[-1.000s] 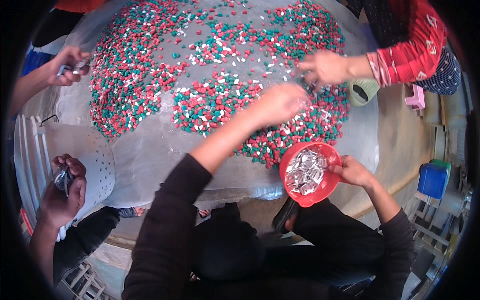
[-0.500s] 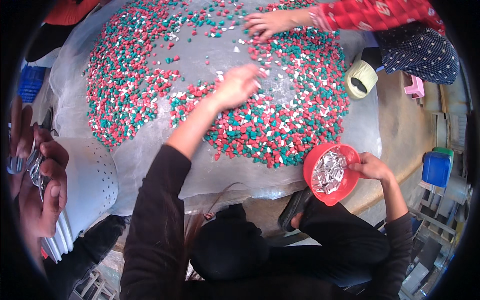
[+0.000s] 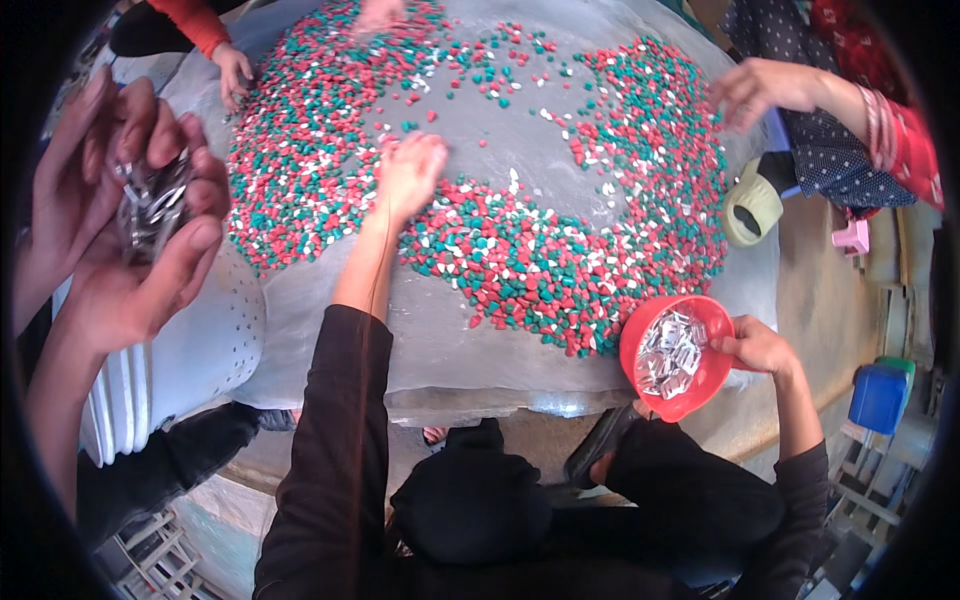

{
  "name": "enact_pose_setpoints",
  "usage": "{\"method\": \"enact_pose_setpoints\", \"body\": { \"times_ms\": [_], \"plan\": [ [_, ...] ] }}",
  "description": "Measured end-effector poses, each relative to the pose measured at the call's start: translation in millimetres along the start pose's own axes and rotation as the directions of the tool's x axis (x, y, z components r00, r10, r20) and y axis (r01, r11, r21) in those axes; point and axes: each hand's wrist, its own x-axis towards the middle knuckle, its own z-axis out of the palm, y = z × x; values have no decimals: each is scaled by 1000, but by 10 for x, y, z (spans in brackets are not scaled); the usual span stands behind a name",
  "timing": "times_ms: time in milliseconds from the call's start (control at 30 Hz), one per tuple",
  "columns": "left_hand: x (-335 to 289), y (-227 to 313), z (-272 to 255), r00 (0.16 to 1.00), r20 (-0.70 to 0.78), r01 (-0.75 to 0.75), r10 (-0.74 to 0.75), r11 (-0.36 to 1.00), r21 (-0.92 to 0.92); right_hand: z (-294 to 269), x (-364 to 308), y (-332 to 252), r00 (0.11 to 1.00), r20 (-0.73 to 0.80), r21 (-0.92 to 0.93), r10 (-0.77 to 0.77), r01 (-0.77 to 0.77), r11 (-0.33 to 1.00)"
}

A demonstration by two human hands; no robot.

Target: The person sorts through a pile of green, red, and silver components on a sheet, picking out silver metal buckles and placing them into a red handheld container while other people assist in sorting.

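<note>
Left hand: ahead of the body, palm down over the spread of small pieces, fingers together and partly bent. Blur at the fingertips; cannot tell whether any piece is pinched. Right hand: closed on the handle side of a red cup, thumb toward the rim. Cup is tilted, its mouth showing, and sits just left of the right hand's fingers; silvery pieces lie inside.

Small pieces are red, green and white. They lie under and around the left hand, run out to its left and beyond it, and curve round to just ahead of the cup. All rest on a translucent sheet, bare between the left forearm and the cup.

Left of the left hand: a co-worker's cupped hands around shiny metallic pieces, in front of a white perforated bucket. Beyond the left hand and to its left: an orange-sleeved co-worker's hand at the spread's edge. Ahead of the right hand: a red-sleeved co-worker's hand, fingers slightly bent, contents unclear. Right of the right hand: a blue container.
</note>
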Motion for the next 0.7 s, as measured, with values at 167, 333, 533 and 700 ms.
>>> {"method": "enact_pose_setpoints", "body": {
  "times_ms": [167,333,533,700],
  "plan": [
    [-374,514,83,940,220,-215,262,953,-215,171,46,-425,983,-22,-131,-181,176,976],
    [-651,791,-215,997,81,9,18,945,-326,584,24,-1489,968,90,241,-233,206,949],
    [-1195,884,-861,929,-106,265,-355,836,-480,1009,191,-2312,911,71,441,-405,336,832],
    [-1771,793,-1261,753,-283,354,-595,728,-588,1408,53,-2513,849,127,604,-513,344,719]
  ]
}}
